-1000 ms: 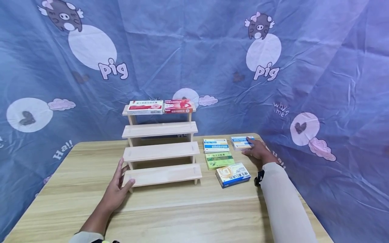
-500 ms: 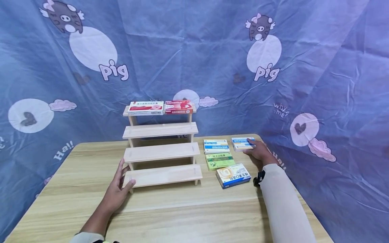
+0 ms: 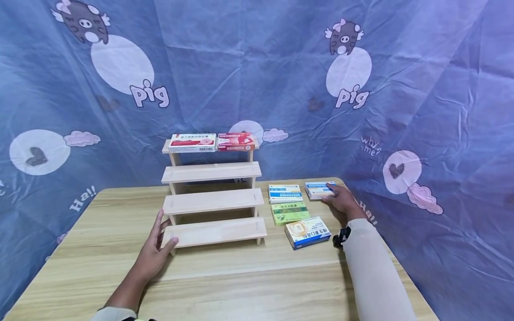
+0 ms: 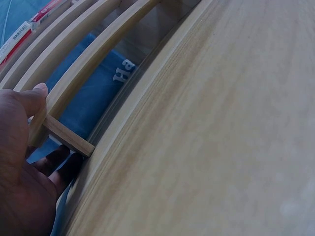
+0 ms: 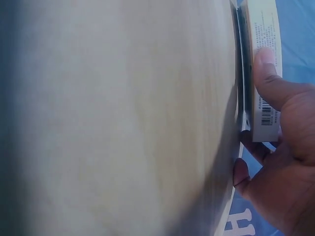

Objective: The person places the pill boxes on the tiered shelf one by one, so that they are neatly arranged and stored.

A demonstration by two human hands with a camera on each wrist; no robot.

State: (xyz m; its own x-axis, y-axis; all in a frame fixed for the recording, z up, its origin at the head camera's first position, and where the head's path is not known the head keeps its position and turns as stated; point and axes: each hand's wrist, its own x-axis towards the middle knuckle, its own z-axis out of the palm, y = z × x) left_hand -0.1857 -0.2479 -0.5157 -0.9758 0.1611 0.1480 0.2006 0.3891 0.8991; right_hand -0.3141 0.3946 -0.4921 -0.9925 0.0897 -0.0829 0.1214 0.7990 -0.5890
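Right hand (image 3: 342,200) grips a blue-and-white box (image 3: 314,190) at its right end — left hand (image 3: 152,252) holds a stepped wooden rack (image 3: 213,200).

backdrop: creased blue cloth (image 3: 257,84), behind and at both sides | print: cartoon pigs (image 3: 85,23), pale circles (image 3: 122,62), grey hearts (image 3: 36,156), pink clouds (image 3: 81,138), whitish lettering (image 3: 150,95) | furniture: wood-grain table (image 3: 241,290), rounded back corners | light: violet tint upper right

Long off-white sleeves (image 3: 379,272) — a black wristband (image 3: 341,237) beside the right cuff (image 3: 357,226) — and bare hands (image 3: 152,255).
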